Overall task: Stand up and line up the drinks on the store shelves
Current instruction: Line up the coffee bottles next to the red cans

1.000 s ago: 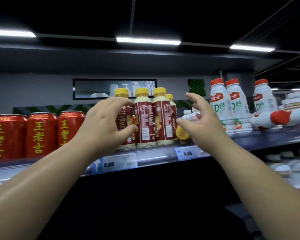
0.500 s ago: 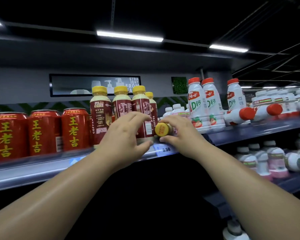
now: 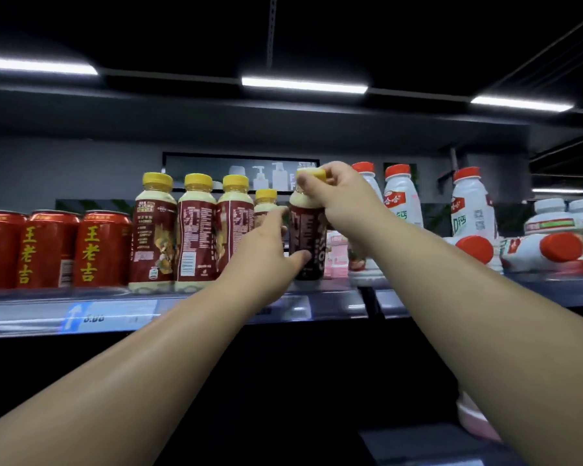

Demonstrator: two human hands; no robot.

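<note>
Leftmost, red cans (image 3: 51, 250) stand on the shelf (image 3: 31, 314), then a row of upright yellow-capped coffees (image 3: 196, 230). Next, the left hand (image 3: 263, 253) wraps the lower body of one more bottle (image 3: 308, 230), thumb across its label. It is upright at the row's right end, on or just above the shelf. The right hand (image 3: 340, 193) pinches its cap (image 3: 313, 173) from above. Likely full, so moderately heavy; rigid plastic, slick sleeve. Holding it low on the body and at the cap steadies it best. Rightward, white bottles (image 3: 401, 200) stand, and others (image 3: 532, 250) lie toppled.
</note>
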